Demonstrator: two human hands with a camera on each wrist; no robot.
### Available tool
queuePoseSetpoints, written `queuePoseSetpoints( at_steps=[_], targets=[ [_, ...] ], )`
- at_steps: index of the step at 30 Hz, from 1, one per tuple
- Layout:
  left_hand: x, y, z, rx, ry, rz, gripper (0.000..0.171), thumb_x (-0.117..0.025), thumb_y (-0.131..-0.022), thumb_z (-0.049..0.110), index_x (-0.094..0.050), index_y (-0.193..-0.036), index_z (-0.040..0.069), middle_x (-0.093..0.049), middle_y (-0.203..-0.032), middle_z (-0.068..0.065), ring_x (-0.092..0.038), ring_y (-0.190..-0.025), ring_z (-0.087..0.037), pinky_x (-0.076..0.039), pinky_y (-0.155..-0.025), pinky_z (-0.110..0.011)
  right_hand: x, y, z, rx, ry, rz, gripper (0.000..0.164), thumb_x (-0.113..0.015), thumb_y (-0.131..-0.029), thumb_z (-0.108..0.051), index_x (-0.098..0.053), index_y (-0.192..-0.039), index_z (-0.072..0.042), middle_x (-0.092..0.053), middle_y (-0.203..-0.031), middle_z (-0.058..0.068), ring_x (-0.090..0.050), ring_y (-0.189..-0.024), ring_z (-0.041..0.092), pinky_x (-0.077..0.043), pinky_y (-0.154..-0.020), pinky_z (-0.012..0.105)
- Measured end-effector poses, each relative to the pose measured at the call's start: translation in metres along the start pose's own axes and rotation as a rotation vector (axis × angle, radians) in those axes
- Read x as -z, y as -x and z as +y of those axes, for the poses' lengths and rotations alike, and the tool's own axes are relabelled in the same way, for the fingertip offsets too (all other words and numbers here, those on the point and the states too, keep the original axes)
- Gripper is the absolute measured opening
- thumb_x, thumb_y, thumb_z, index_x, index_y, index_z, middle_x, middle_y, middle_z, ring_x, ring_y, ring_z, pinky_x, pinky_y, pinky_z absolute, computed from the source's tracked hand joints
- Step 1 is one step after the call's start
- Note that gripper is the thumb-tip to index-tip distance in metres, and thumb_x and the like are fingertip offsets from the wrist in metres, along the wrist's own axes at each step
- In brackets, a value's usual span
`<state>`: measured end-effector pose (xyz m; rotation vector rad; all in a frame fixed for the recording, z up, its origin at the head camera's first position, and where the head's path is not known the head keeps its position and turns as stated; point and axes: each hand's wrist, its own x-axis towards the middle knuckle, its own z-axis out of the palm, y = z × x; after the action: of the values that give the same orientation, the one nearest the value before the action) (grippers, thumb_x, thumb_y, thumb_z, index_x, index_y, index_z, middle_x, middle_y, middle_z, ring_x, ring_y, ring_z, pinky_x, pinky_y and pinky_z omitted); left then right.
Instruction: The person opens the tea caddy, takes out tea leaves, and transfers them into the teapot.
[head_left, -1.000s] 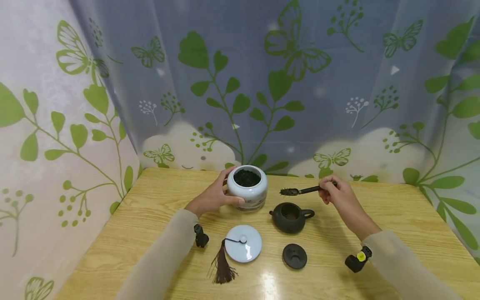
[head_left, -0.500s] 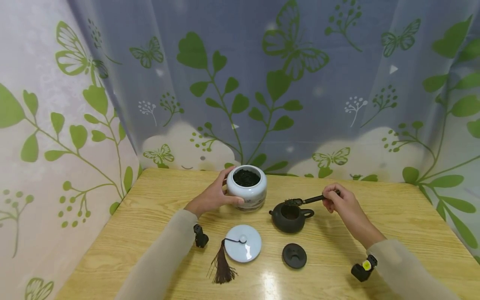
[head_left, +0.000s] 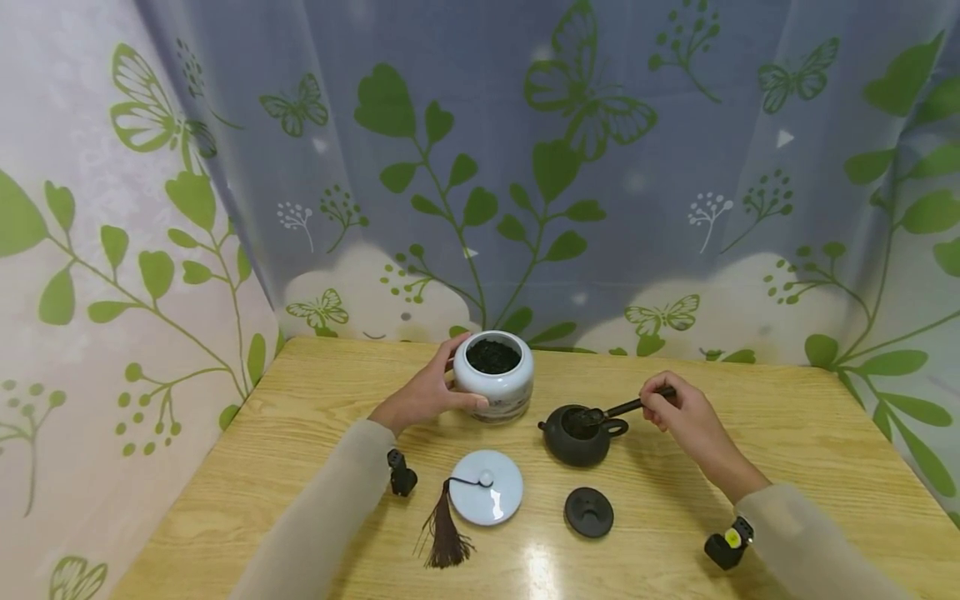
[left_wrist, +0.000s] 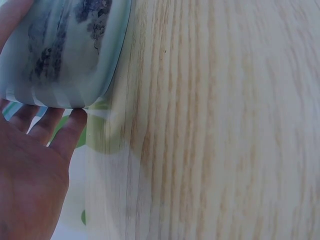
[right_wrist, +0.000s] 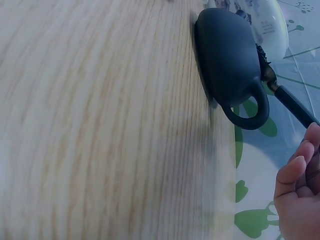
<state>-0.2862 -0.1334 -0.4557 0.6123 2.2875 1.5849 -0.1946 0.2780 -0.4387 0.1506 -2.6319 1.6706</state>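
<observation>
My left hand (head_left: 427, 390) holds the side of a white porcelain tea jar (head_left: 510, 390), thumb in front and fingers behind; dark loose tea leaves (head_left: 492, 357) show inside its mouth. In the left wrist view the jar (left_wrist: 65, 60) has dark painted decoration. My right hand (head_left: 678, 408) pinches the dark handle of a tea scoop (head_left: 626, 407). The scoop's head dips into the mouth of a small black teapot (head_left: 576, 450), with dark leaves at it. From the right wrist, the teapot (right_wrist: 227, 55) shows its loop handle, and the scoop (right_wrist: 295, 105) reaches its rim.
In front of the jar lies its white lid (head_left: 487, 504) with a brown tassel (head_left: 450, 537). A round black teapot lid (head_left: 588, 512) lies in front of the teapot. Behind the wooden table (head_left: 330, 367) hangs a leaf-patterned curtain (head_left: 480, 208).
The right hand has lowered the scoop of leaves from above and behind the teapot into its mouth. The left hand and the jar have stayed nearly still.
</observation>
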Motion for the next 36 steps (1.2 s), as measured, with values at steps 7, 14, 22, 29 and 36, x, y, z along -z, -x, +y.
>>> queuePoseSetpoints(
  at_steps=[7, 14, 22, 29, 36],
  targets=[
    [0.0, 0.0, 0.001, 0.003, 0.011, 0.002, 0.118, -0.091, -0.091, 0.025, -0.009, -0.177, 0.025, -0.02, -0.181, -0.003, -0.018, -0.169, -0.036, -0.031, -0.134, -0.059, 0.0, 0.004, -0.004, 0.059, 0.087, -0.002, 0.024, -0.055, -0.115, -0.022, -0.059, -0.124, 0.0, -0.065, -0.1, 0.009, -0.061, -0.083, 0.025, -0.05, -0.067, 0.033],
    [-0.001, 0.001, 0.004, 0.007, 0.03, -0.004, 0.118, -0.092, -0.091, 0.021, -0.01, -0.176, 0.024, -0.021, -0.18, -0.003, -0.018, -0.169, -0.034, -0.03, -0.135, -0.056, -0.001, 0.007, -0.006, 0.172, 0.246, 0.023, 0.015, -0.059, -0.113, -0.02, -0.064, -0.121, -0.008, -0.069, -0.111, 0.009, -0.065, -0.088, 0.014, -0.052, -0.07, 0.027],
    [-0.001, 0.002, 0.004, 0.014, 0.031, -0.007, 0.117, -0.092, -0.091, 0.022, -0.011, -0.176, 0.026, -0.021, -0.18, -0.003, -0.019, -0.169, -0.034, -0.032, -0.134, -0.056, -0.003, 0.01, -0.006, 0.292, 0.287, 0.053, 0.006, -0.064, -0.11, -0.013, -0.066, -0.115, -0.011, -0.069, -0.106, 0.004, -0.057, -0.08, 0.008, -0.049, -0.067, 0.025],
    [0.0, 0.002, 0.004, 0.008, 0.031, -0.008, 0.118, -0.092, -0.091, 0.021, -0.01, -0.176, 0.026, -0.021, -0.18, -0.003, -0.018, -0.169, -0.034, -0.031, -0.134, -0.056, 0.002, 0.011, -0.006, 0.306, 0.272, 0.062, 0.006, -0.064, -0.11, -0.012, -0.067, -0.116, -0.013, -0.07, -0.107, 0.004, -0.057, -0.08, 0.01, -0.049, -0.067, 0.028],
    [0.0, 0.001, 0.003, 0.007, 0.035, -0.012, 0.118, -0.092, -0.092, 0.023, -0.009, -0.176, 0.026, -0.021, -0.18, -0.003, -0.018, -0.169, -0.034, -0.03, -0.135, -0.056, 0.008, 0.012, -0.004, 0.263, 0.257, 0.083, 0.007, -0.064, -0.11, -0.014, -0.067, -0.116, -0.011, -0.071, -0.105, 0.003, -0.063, -0.083, 0.01, -0.048, -0.066, 0.028]
  ],
)
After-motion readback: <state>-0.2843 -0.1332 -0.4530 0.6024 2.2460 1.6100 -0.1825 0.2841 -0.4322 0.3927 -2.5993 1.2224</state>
